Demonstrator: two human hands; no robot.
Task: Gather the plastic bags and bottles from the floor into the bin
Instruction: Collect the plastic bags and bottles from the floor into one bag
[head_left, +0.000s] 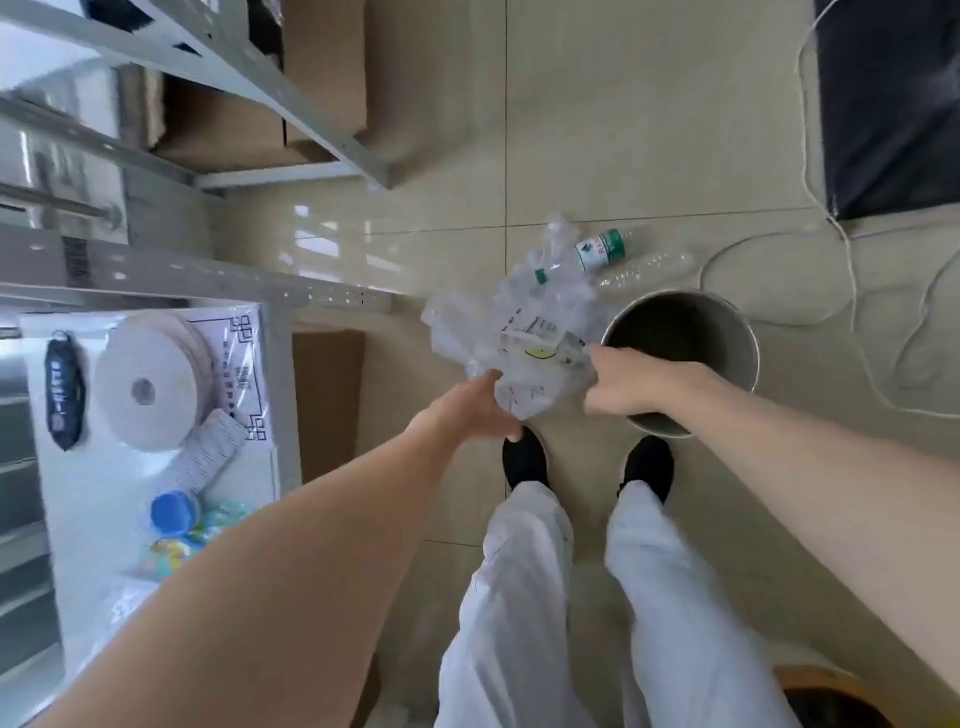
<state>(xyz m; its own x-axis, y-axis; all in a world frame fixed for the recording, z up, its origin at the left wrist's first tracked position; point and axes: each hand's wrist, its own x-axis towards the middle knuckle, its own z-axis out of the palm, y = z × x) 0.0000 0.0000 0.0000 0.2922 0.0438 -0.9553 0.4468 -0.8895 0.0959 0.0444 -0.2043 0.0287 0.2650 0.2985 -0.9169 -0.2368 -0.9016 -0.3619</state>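
Both my hands grip a bunch of crumpled clear plastic bags (519, 338) held above the floor, just left of the round metal bin (737, 353). My left hand (478, 410) pinches the bunch at its lower edge. My right hand (623, 379) holds its right side, over the bin's near rim. Beyond the bags, on the tiles, lie a clear bottle with a green-and-white label (600, 249), a clear unlabelled bottle (644, 267) and a crushed bottle with a green cap (543, 275).
A grey metal shelf rack (291, 98) with cardboard boxes stands at the far left. A white table (104, 509) at the left holds a tape roll and small items. White cables (852, 291) loop on the floor right of the bin. My feet stand just behind the bin.
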